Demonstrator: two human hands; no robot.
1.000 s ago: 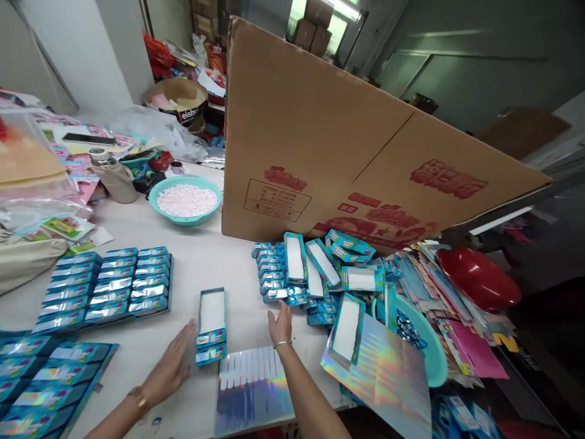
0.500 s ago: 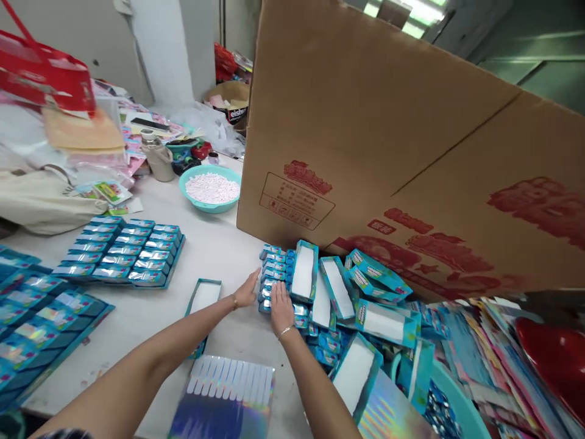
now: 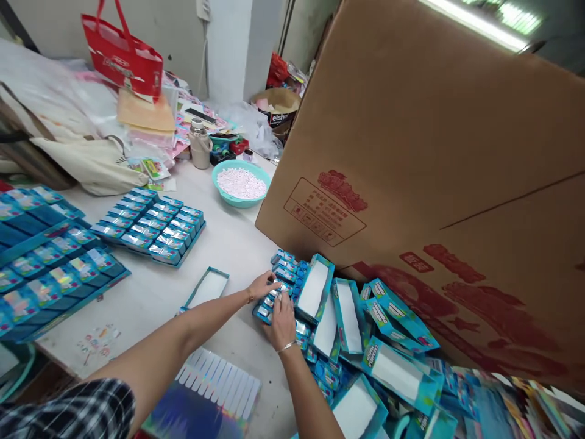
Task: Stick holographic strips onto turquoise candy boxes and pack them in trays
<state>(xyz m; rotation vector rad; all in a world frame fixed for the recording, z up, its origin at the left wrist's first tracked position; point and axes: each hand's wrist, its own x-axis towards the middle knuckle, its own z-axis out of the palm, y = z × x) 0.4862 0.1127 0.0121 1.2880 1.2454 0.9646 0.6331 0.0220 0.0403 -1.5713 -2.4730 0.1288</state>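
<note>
White counter (image 3: pixel 233 244) runs up to a big cardboard carton (image 3: pixel 411 171), its printed wall standing behind a heap of open blue trays (image 3: pixel 350 317); just left of that heap lies the row of small blue boxes (image 3: pixel 286 266), with both hands on it. The left hand (image 3: pixel 264 286) curls its fingers over the boxes from the left; the right hand (image 3: pixel 282 320) lies with its fingers close together over the nearer ones (whether either is really pinching a box, I cannot tell); uneven pressure from the two sides could make the row buckle and a box pop out of line; too much push rightwards could jar the nearest tray (image 3: pixel 315 289) and set the heap sliding, since its pieces overlap at odd angles. Compared with half a second ago, the left hand has moved from beside the row onto it; the right hand stays there; the view has swung left, showing more of the red bag (image 3: pixel 125 64).
</note>
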